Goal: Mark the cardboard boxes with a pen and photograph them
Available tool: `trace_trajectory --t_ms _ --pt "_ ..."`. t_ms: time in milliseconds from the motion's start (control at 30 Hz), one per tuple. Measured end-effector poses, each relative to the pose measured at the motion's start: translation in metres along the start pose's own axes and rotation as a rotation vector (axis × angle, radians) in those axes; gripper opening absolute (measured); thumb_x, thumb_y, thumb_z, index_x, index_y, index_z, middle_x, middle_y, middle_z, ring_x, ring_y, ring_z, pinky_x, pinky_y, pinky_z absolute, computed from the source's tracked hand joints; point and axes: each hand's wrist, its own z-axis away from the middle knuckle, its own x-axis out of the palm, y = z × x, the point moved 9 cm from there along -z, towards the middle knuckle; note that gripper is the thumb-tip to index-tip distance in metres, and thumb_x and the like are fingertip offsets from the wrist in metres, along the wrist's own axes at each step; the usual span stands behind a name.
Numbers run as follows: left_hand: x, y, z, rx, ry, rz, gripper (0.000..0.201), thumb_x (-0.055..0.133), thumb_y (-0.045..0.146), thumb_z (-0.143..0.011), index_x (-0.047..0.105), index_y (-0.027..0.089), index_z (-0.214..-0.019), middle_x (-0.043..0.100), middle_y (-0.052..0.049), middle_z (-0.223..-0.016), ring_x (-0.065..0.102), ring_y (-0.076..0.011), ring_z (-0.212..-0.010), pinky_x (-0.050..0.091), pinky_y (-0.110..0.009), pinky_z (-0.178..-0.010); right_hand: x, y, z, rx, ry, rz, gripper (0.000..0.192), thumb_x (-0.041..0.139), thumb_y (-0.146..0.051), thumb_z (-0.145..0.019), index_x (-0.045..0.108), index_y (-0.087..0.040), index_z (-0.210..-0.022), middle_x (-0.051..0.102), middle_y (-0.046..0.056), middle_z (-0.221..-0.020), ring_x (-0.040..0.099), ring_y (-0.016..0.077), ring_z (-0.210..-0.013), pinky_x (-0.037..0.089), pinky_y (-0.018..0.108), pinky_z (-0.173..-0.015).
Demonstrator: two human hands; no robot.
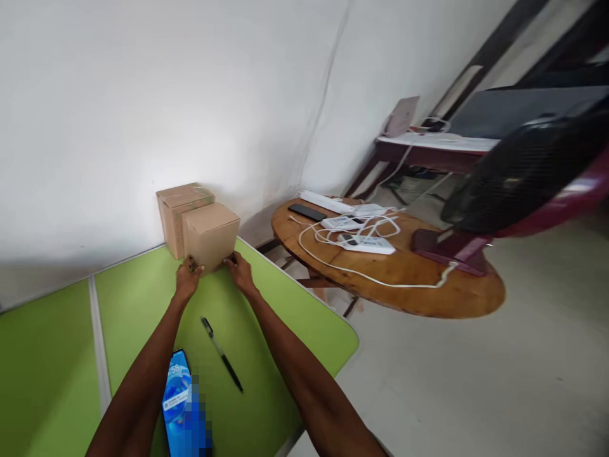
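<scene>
Nearest the lens: lit blue-screened smartphone flat on green tabletop, slim black pen just beyond (lying diagonally between the forearms). Further out, left hand and right hand pressed against lower corners of small brown cardboard box, fingers curled around its base edges. Second, taller cardboard box behind the fingertips, touching the first.

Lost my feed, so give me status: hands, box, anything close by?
Left hand and right hand grip the front cardboard box at its base. Second box right behind it. Pen and phone lie nearer, clear of hands.
</scene>
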Motion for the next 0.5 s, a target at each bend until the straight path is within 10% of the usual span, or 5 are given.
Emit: trace_trajectory --t_ms 233,500 --pt "-0.040 -0.002 0.129 -0.090 0.002 0.138 0.054 0.082 0.041 -0.104 0.068 0.018 -0.150 0.071 -0.019 -0.148 0.076 -0.0298 -0.121 0.067 -0.051 -0.104 -0.016 0.003 0.063 0.039 0.014 -0.007 0.089 0.065 -0.061 -0.090 0.054 -0.001 -0.155 0.065 0.040 -0.150 0.073 0.0454 -0.127 0.057 0.065 -0.113" --pt "-0.177 0.064 0.336 0.005 0.366 0.111 0.053 0.063 0.059 -0.109 0.068 0.027 -0.151 0.069 -0.017 -0.153 0.070 -0.0359 -0.137 0.058 -0.061 -0.118 0.009 -0.068 0.157 -0.186 -0.172 -0.146 0.073 0.068 -0.070 -0.090 0.068 -0.017 -0.140 0.070 0.029 -0.145 0.075 0.0418 -0.123 0.068 0.062 -0.095"
